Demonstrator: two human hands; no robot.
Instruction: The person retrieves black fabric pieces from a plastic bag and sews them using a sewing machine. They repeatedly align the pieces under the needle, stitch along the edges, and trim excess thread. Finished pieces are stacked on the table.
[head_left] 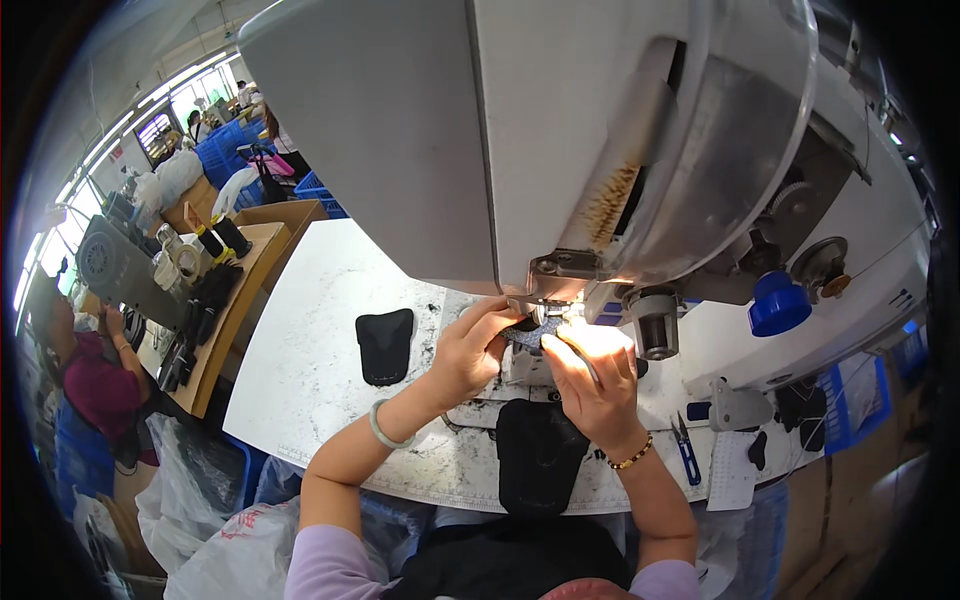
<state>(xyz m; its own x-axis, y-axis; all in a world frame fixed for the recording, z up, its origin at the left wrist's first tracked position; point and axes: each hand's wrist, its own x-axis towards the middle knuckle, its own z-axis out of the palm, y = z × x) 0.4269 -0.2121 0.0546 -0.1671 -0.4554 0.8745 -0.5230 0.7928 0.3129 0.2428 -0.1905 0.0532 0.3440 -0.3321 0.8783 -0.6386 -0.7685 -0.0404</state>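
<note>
Under the lit needle area of a large white sewing machine [390, 130], my two hands pinch a small grey speckled fabric piece with a dark edge [528, 336]. My left hand [466, 352] grips its left side, fingers closed. On the opposite side, my right hand [598, 378] holds it with thumb and fingertips beside the lamp's bright glare. The needle itself is hidden behind the machine head and the glare. One black shaped padded piece [384, 346] lies flat left of my hands. A larger black piece [538, 462] rests at the table's near edge, below my hands.
Blue-handled snips [689, 455] and a white card [733, 472] lie at the right of the white worktable [290, 380]. A blue knob [778, 304] juts from the machine. At left, another person [100, 385] sits by a bench with thread cones [232, 238]. Plastic bags [240, 550] sit below.
</note>
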